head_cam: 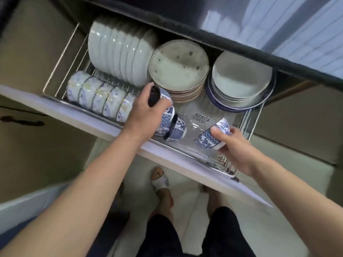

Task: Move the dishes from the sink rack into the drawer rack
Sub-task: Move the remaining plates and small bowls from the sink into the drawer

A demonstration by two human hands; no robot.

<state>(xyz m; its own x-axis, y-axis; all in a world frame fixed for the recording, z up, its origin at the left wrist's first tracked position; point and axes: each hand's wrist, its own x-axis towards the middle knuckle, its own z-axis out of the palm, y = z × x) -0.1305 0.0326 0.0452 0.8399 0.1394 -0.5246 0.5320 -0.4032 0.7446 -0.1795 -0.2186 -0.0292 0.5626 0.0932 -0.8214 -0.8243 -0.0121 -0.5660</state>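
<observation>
Two hands loaded: left hand grips blue-patterned porcelain bowl over wire drawer rack; right hand pinches blue-and-white cup, on its side, nearer rack's right end.

- Soft, even indoor light is falling from above, leaving the drawer moderately bright.
- The dark countertop at far right is reflecting a pale window-like glare in bluish bands.
- The countertop edge is casting shade over the far row of upright plates and the spotted plate stack, whose far half is looking grey.
- Small highlights are glinting on the upright plates' rims.
- Motion blur is smearing the left hand and the bowl it is gripping; the right hand is showing slightly softer edges.
- The wide lens is bending straight lines, with the drawer front bowing and forearms stretching toward the near corners.
- The floor near the feet is looking washed-out and soft.
</observation>
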